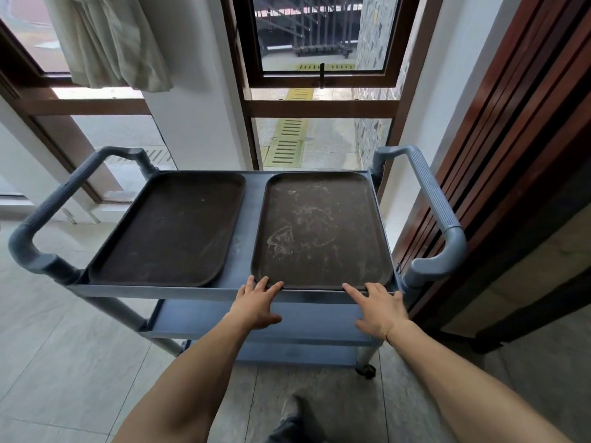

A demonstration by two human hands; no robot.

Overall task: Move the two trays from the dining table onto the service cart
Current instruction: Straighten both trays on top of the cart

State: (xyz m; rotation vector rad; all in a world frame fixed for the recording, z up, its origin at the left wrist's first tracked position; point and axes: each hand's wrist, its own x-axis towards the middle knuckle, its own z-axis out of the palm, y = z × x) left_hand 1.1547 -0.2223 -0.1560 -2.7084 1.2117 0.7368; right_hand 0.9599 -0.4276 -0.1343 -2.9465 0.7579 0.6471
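Observation:
Two dark brown rectangular trays lie flat side by side on the top shelf of a blue-grey service cart (243,238). The left tray (172,228) is plain; the right tray (319,231) carries whitish scuff marks. My left hand (257,303) has its fingers spread, with the fingertips touching the near left corner of the right tray. My right hand (379,306) is also spread, fingertips at that tray's near right edge. Neither hand grips anything. The dining table is not in view.
The cart has ribbed handles at the left (60,206) and right (438,206), lower shelves and a caster (366,370). It stands against a brown-framed window (319,107). A wooden slatted panel (511,139) is close on the right. A curtain (105,39) hangs upper left.

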